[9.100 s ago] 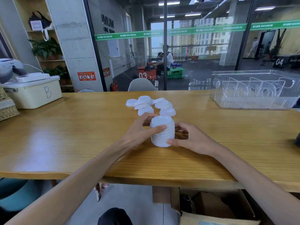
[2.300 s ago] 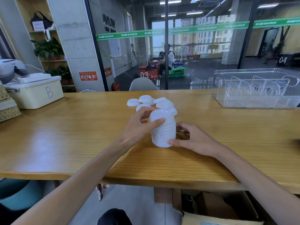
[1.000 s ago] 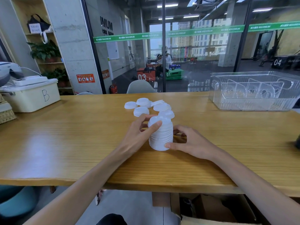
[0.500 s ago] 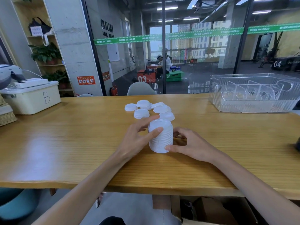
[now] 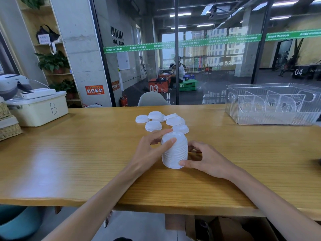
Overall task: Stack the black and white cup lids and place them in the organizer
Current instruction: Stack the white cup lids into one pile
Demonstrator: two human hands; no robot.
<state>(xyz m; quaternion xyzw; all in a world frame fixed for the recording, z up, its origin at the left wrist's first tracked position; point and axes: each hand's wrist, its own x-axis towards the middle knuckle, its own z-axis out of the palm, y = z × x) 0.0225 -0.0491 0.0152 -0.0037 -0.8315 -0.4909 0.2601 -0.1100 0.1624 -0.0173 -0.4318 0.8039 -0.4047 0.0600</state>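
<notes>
A tall stack of white cup lids [image 5: 175, 153] stands on the wooden table [image 5: 69, 162] in front of me. My left hand [image 5: 151, 150] grips its upper left side, thumb and forefinger at the top rim. My right hand [image 5: 206, 160] holds the stack's base from the right, thumb at the bottom edge. Several loose white lids [image 5: 161, 120] lie just behind the stack. The clear plastic organizer [image 5: 272, 105] with dividers sits at the far right of the table. No black lids are visible.
A cream box marked B [image 5: 40, 108] and a woven basket [image 5: 8, 124] stand at the table's left end. A glass wall runs behind the table, with a grey chair [image 5: 152, 100] against it. An open cardboard box [image 5: 229, 228] sits under the table.
The stack and both hands keep nearly the same grip; only the camera view has shifted slightly.
</notes>
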